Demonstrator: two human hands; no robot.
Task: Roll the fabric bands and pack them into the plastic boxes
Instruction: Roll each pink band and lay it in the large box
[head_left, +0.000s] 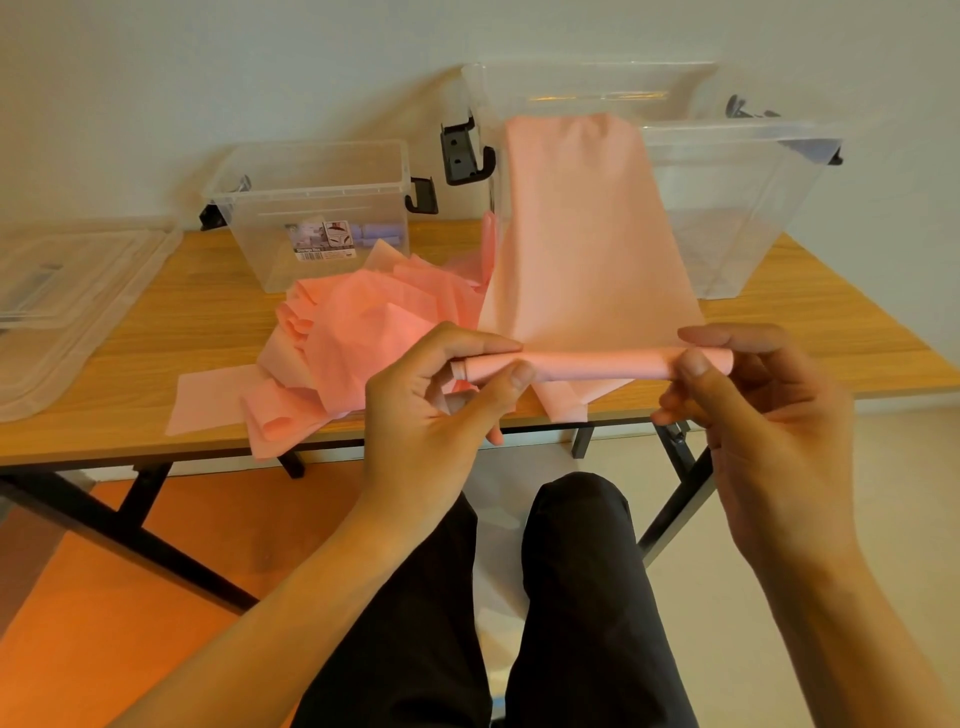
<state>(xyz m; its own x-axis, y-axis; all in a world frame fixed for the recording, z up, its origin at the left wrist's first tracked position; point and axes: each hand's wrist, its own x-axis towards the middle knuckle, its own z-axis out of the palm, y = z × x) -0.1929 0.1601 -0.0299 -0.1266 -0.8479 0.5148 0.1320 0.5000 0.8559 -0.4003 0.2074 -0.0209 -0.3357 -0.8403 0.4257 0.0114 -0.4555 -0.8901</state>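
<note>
While left hand (441, 400) and right hand (753, 400) pinch 1 band (582, 249), 3 boxes (317, 171) (571, 78) (737, 208)

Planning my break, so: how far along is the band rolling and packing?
Early. Done: a few purple rolls lie in the smaller box. In hand: left hand and right hand pinch a pink band, only its near end rolled; the rest trails toward the larger box. Left: the pile of loose pink bands on the table; the lids lie aside.
</note>
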